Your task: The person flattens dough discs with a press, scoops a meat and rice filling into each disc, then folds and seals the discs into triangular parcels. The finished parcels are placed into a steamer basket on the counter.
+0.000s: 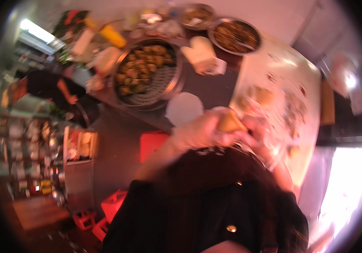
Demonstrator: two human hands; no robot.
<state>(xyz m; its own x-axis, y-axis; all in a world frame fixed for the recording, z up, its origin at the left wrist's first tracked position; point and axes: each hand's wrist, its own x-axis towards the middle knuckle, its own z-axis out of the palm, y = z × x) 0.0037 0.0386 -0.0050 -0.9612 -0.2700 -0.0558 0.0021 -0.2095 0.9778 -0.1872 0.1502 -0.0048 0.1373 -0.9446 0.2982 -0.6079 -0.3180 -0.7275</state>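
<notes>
My left hand [204,130] and my right hand [262,134] meet in front of my body, fingers closed around a tan piece of dough [230,122]. Its shape is partly hidden by my fingers and blurred. Something thin and clear, like plastic gloves, seems to cover my hands. Just beyond my right hand, a larger yellowish dough lump [260,96] rests on the pale work board [280,69]. Beside my left hand lies a white round sheet [184,109]. Farther left stands a round metal steamer [179,80], partly filled with greenish-brown dumplings [141,69].
A metal bowl of brown filling [235,37] with a spoon stands at the back, near another bowl [197,17]. A whitish cloth-like item [200,52] lies between steamer and bowl. Red stools [114,204] are low left. Another person [50,86] bends at far left.
</notes>
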